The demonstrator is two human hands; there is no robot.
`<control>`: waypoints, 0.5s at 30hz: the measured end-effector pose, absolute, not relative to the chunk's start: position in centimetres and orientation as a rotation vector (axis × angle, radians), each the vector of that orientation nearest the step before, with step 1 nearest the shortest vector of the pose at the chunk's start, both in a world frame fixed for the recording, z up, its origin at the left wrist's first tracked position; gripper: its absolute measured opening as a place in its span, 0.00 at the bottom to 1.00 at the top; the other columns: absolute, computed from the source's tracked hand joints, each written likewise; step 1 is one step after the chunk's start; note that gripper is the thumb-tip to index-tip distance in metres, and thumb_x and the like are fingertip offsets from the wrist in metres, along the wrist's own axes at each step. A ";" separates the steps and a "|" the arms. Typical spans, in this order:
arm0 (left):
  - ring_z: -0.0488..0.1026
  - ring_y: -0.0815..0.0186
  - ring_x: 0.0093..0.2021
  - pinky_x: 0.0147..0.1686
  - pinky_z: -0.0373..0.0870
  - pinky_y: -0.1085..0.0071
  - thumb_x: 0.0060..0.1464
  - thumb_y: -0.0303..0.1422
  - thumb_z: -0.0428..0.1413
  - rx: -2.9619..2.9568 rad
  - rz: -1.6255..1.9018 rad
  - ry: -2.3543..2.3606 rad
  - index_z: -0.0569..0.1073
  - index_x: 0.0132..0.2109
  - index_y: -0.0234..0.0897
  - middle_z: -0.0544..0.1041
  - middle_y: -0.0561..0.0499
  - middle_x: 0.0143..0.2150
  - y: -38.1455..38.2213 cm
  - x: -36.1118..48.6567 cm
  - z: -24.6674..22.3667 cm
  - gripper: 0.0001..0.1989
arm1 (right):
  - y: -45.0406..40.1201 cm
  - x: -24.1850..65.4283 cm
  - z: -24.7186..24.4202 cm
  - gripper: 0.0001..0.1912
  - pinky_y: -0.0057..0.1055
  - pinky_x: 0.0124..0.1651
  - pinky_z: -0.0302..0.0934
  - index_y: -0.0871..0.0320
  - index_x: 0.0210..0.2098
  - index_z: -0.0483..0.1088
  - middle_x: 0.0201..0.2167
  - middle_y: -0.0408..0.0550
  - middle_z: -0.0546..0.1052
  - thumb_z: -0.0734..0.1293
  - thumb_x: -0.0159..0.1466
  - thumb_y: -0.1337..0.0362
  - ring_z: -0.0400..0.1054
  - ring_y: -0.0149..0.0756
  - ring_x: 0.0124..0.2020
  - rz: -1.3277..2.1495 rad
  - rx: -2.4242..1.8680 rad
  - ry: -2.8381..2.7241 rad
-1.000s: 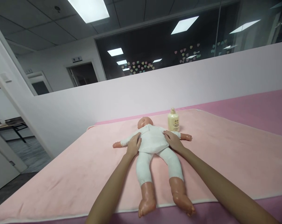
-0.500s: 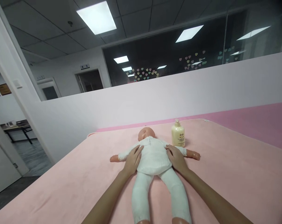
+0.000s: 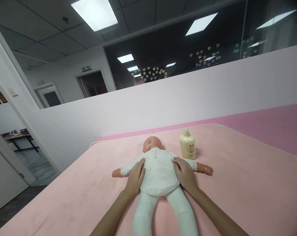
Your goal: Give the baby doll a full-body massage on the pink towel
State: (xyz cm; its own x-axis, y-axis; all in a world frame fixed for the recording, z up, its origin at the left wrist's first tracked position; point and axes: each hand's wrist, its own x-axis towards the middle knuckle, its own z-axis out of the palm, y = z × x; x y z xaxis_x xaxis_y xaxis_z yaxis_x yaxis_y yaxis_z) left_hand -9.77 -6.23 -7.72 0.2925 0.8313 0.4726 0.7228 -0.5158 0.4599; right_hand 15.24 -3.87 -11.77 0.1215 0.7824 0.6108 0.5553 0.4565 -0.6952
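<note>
The pump bottle [image 3: 188, 146] holds something pale yellow near the doll [image 3: 160, 172].

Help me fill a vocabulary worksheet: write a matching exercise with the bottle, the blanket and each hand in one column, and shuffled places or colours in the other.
1. bottle
2. blanket
3. left hand
4. right hand

A. at the doll's torso, on the bottle's side
B. pale pink, under the doll
C. at the torso, on the side away from the bottle
D. pale yellow, upright

Pairs: 1-D, 2-B, 3-C, 4-A
</note>
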 end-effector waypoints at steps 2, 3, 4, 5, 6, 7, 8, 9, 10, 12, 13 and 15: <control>0.56 0.61 0.63 0.63 0.54 0.57 0.64 0.40 0.39 2.379 1.025 1.452 0.56 0.64 0.40 0.60 0.47 0.64 -6.3 -9.8 -7.7 0.23 | -3.9 15.2 -11.8 0.15 0.43 0.59 0.55 0.61 0.38 0.70 0.46 0.53 0.73 0.54 0.63 0.63 0.64 0.41 0.51 0.256 -1.213 -1.545; 0.56 0.61 0.63 0.63 0.53 0.56 0.64 0.40 0.38 2.370 1.022 1.456 0.56 0.64 0.39 0.59 0.47 0.64 -6.3 -9.8 -7.7 0.24 | -3.9 15.2 -11.9 0.15 0.43 0.59 0.55 0.61 0.38 0.70 0.46 0.53 0.73 0.54 0.63 0.63 0.64 0.41 0.51 0.261 -1.213 -1.542; 0.56 0.61 0.64 0.63 0.53 0.56 0.64 0.40 0.39 2.361 1.019 1.463 0.55 0.64 0.39 0.59 0.47 0.64 -6.3 -9.9 -7.8 0.24 | -3.9 15.1 -11.9 0.15 0.43 0.59 0.55 0.60 0.38 0.70 0.46 0.53 0.73 0.54 0.63 0.63 0.64 0.40 0.51 0.266 -1.211 -1.540; 0.55 0.61 0.64 0.63 0.52 0.56 0.64 0.40 0.39 2.351 1.018 1.473 0.55 0.64 0.38 0.59 0.46 0.65 -6.3 -9.9 -7.9 0.24 | -3.8 15.1 -12.0 0.15 0.43 0.59 0.55 0.60 0.38 0.70 0.46 0.53 0.73 0.54 0.63 0.63 0.64 0.40 0.51 0.270 -1.211 -1.539; 0.55 0.60 0.64 0.63 0.53 0.56 0.64 0.40 0.39 2.341 1.022 1.482 0.54 0.64 0.38 0.58 0.46 0.65 -6.3 -10.0 -8.0 0.25 | -3.8 15.2 -12.1 0.16 0.43 0.59 0.55 0.61 0.38 0.70 0.47 0.54 0.73 0.54 0.63 0.62 0.64 0.40 0.51 0.271 -1.211 -1.539; 0.55 0.60 0.64 0.63 0.53 0.56 0.64 0.40 0.39 2.331 1.035 1.485 0.54 0.65 0.37 0.58 0.45 0.65 -6.4 -10.1 -8.0 0.25 | -3.7 15.2 -12.1 0.16 0.43 0.59 0.55 0.61 0.38 0.70 0.47 0.54 0.73 0.54 0.62 0.62 0.64 0.41 0.51 0.273 -1.212 -1.540; 0.55 0.60 0.64 0.63 0.53 0.56 0.64 0.40 0.40 2.324 1.053 1.481 0.53 0.65 0.36 0.58 0.45 0.65 -6.4 -10.1 -8.1 0.25 | -3.7 15.2 -12.2 0.16 0.43 0.59 0.54 0.61 0.38 0.70 0.47 0.54 0.73 0.54 0.62 0.62 0.64 0.41 0.52 0.276 -1.214 -1.545; 0.55 0.60 0.64 0.63 0.54 0.56 0.64 0.40 0.40 2.320 1.076 1.469 0.52 0.65 0.36 0.57 0.45 0.65 -6.4 -10.1 -8.2 0.26 | -3.6 15.3 -12.3 0.16 0.44 0.59 0.54 0.60 0.38 0.70 0.47 0.54 0.73 0.54 0.62 0.61 0.64 0.41 0.52 0.281 -1.217 -1.549; 0.55 0.60 0.64 0.63 0.54 0.56 0.63 0.39 0.41 2.325 1.095 1.451 0.51 0.66 0.37 0.57 0.45 0.65 -6.5 -10.2 -8.2 0.26 | -3.6 15.3 -12.3 0.16 0.44 0.59 0.54 0.60 0.38 0.70 0.47 0.54 0.73 0.54 0.62 0.61 0.64 0.41 0.52 0.285 -1.220 -1.553; 0.56 0.61 0.64 0.63 0.54 0.56 0.64 0.38 0.40 2.371 1.102 1.396 0.51 0.66 0.39 0.58 0.46 0.65 -6.5 -10.2 -8.1 0.25 | -3.6 15.4 -12.3 0.16 0.44 0.59 0.54 0.60 0.38 0.70 0.48 0.54 0.73 0.54 0.62 0.60 0.64 0.41 0.52 0.293 -1.227 -1.561; 0.56 0.61 0.64 0.62 0.54 0.56 0.64 0.37 0.40 2.406 1.089 1.369 0.53 0.65 0.41 0.59 0.47 0.65 -6.5 -10.1 -8.1 0.24 | -3.7 15.5 -12.3 0.16 0.45 0.59 0.54 0.60 0.38 0.70 0.47 0.54 0.73 0.54 0.62 0.60 0.65 0.41 0.51 0.297 -1.232 -1.563; 0.56 0.61 0.64 0.62 0.55 0.56 0.64 0.37 0.38 2.464 1.057 1.343 0.58 0.63 0.44 0.59 0.48 0.64 -6.5 -10.1 -8.0 0.22 | -3.8 15.5 -12.2 0.17 0.45 0.59 0.54 0.59 0.38 0.70 0.47 0.54 0.74 0.54 0.61 0.59 0.65 0.42 0.51 0.302 -1.240 -1.567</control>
State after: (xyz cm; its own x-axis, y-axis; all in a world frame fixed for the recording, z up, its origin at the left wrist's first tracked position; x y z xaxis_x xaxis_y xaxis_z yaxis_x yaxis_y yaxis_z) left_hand -10.11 -6.49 -7.97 0.3535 0.7824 0.5126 0.6820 -0.5907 0.4312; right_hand 15.52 -3.85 -12.18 0.1049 0.8171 0.5668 0.5483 0.4280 -0.7185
